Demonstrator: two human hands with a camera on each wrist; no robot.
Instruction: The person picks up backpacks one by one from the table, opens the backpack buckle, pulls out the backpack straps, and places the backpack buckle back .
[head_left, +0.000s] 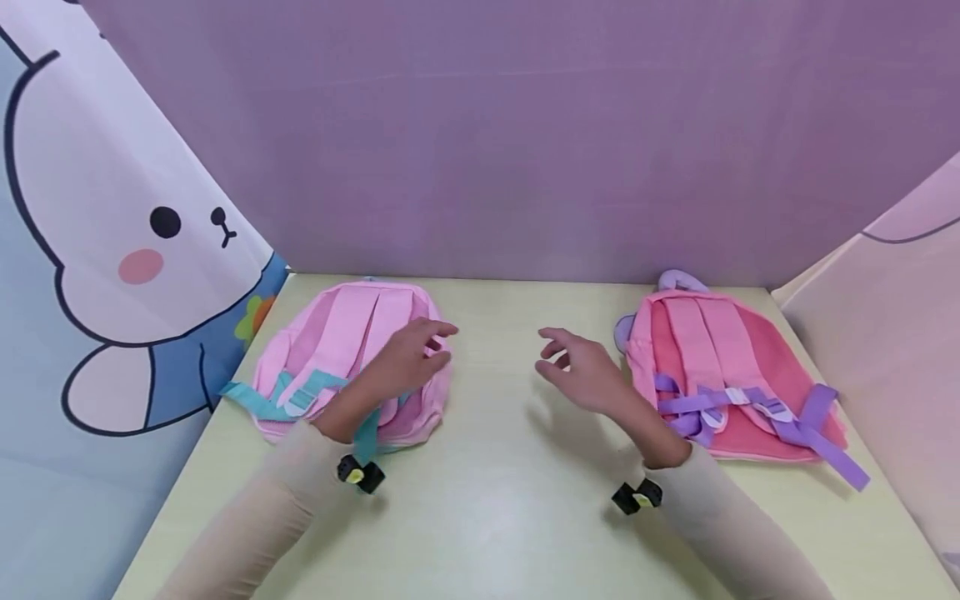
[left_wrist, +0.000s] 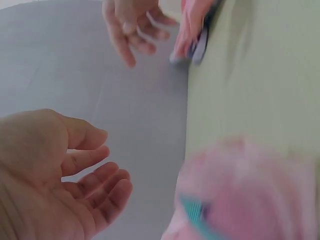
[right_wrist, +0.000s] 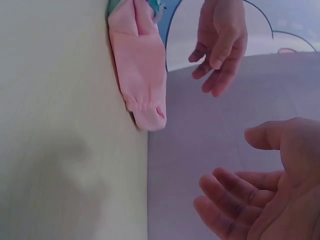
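Observation:
My left hand hovers over the right part of a light pink backpack, its fingers loosely bent and holding nothing. That backpack lies with its straps up, and teal webbing with a buckle crosses its lower part. On the other side, my right hand is held above the table, just left of a coral pink backpack, also with relaxed fingers and nothing in them. Purple webbing hangs off this second backpack, straps facing up. In the left wrist view the pink backpack is blurred below the hand.
Both backpacks lie on a pale table. Behind it rises a purple cloth wall. A printed cartoon panel stands along the left edge, and a pale pink panel along the right. Each wrist wears a small black camera.

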